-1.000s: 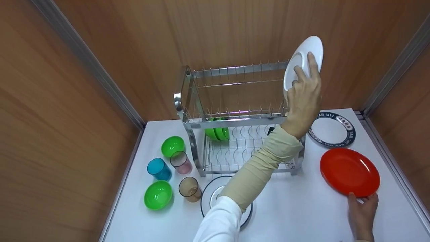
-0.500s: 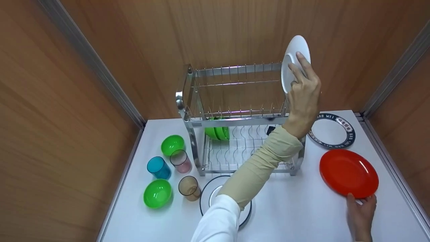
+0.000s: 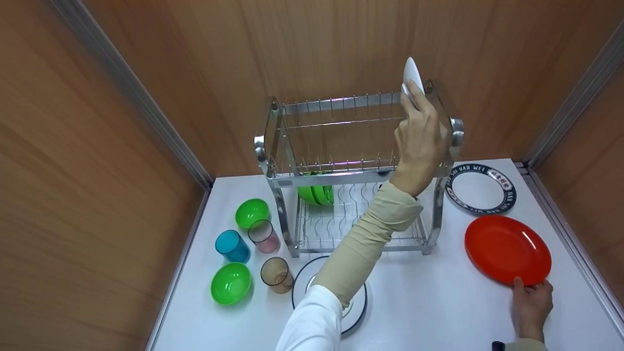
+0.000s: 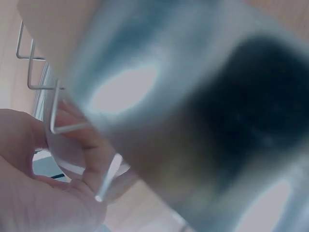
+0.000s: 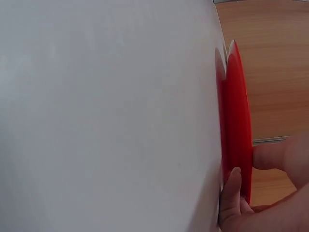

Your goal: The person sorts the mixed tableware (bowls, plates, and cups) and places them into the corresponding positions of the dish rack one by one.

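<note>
My left hand reaches across to the right end of the two-tier metal dish rack. It holds a white plate on edge at the upper tier, seen nearly edge-on in the head view. In the left wrist view, the plate sits between thumb and fingers beside the wire prongs; a blurred metal bar hides much there. On the right, my right hand pinches the near rim of a red plate. The right wrist view has the thumb and fingers on either side of the red plate, its far edge close to the tabletop.
Green bowls stand in the rack's lower tier. Left of the rack are two green bowls, a blue cup, a pink cup and a brown cup. A dark-rimmed plate lies right; another plate lies under my forearm.
My left hand has moved left with the white plate, over the rack's right end, and the plate has turned nearly edge-on. My right hand stays at the red plate's rim.
</note>
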The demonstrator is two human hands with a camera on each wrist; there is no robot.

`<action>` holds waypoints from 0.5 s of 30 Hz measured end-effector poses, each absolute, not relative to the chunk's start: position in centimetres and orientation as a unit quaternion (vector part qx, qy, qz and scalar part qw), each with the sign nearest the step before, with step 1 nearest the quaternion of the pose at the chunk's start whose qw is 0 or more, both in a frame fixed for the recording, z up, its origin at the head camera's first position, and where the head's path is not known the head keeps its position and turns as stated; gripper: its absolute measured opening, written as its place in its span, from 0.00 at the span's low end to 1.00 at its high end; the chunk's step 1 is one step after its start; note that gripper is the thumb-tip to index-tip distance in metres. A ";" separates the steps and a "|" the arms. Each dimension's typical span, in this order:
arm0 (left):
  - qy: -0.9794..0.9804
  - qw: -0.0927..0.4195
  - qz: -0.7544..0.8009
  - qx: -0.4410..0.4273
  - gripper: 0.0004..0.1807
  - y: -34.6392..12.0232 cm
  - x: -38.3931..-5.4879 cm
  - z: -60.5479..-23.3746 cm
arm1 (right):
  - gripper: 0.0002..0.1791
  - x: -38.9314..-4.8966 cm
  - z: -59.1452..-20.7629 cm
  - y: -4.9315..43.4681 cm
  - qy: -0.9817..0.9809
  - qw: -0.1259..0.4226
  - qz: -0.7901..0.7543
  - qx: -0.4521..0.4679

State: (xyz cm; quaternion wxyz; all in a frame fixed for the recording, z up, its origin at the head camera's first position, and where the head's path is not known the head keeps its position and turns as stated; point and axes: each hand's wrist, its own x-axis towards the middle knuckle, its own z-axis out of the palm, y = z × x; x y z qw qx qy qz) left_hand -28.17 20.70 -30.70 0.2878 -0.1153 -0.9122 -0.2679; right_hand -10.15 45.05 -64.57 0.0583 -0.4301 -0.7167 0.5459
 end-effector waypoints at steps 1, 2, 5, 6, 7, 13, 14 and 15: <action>-0.912 0.285 -0.274 -0.110 0.43 20.5 -28.2 -30.7 | 0.40 -10.2 -64.6 45.1 -0.715 0.059 0.546 -0.433; -0.911 0.282 -0.282 -0.106 0.43 20.4 -28.2 -30.8 | 0.40 -10.1 -64.6 45.2 -0.713 0.061 0.547 -0.434; -0.905 0.273 -0.310 -0.098 0.43 20.0 -28.2 -30.9 | 0.39 -10.1 -64.6 45.4 -0.714 0.071 0.541 -0.439; -0.904 0.270 -0.318 -0.096 0.42 19.9 -28.2 -30.9 | 0.38 -10.0 -64.5 45.4 -0.716 0.074 0.538 -0.439; -0.901 0.266 -0.328 -0.095 0.42 19.8 -28.2 -31.0 | 0.37 -10.0 -64.5 45.5 -0.717 0.076 0.535 -0.440; -0.892 0.266 -0.352 -0.096 0.40 19.3 -28.2 -31.3 | 0.35 -9.8 -64.3 45.6 -0.700 0.078 0.540 -0.460; -0.890 0.270 -0.354 -0.097 0.39 19.2 -28.2 -31.3 | 0.35 -9.8 -64.3 45.7 -0.695 0.080 0.542 -0.466; -0.888 0.274 -0.356 -0.099 0.39 19.1 -28.1 -31.4 | 0.34 -9.7 -64.3 45.7 -0.688 0.082 0.544 -0.472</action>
